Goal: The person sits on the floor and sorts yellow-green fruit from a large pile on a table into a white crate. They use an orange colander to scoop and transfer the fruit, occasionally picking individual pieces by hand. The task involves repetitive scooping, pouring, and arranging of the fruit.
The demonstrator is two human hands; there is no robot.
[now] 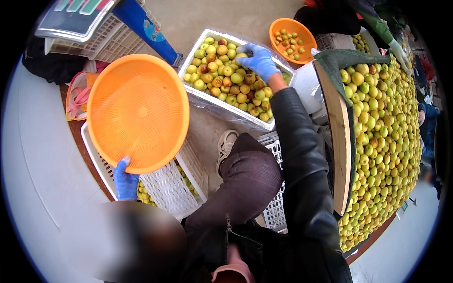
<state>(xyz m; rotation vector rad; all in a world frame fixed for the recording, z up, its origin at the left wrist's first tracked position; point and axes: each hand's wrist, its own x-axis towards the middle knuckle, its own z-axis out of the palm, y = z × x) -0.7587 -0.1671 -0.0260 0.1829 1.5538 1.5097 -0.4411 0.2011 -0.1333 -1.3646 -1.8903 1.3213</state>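
My left hand (126,180), in a blue glove, grips the near rim of an orange plastic colander basin (141,109). The basin is tilted towards me, with no fruit in it. Over the far right part of a white foam box (226,102) is my right hand (260,62), also blue-gloved, with fingers curled. A pale jujube shows between its thumb and finger; whether it is gripped or lies behind them, I cannot tell. Green and brown-blotched jujubes (226,72) fill the box, which has clear plastic film around it.
A bin with a wooden side board (334,138) heaped with jujubes (382,141) stands right. Beyond the box sits a second orange basin (293,40) with fruit. White crates (193,166) flank my legs. A scale (76,21) on a blue post is upper left. A co-worker's gloved hand (400,53) reaches into the heap.
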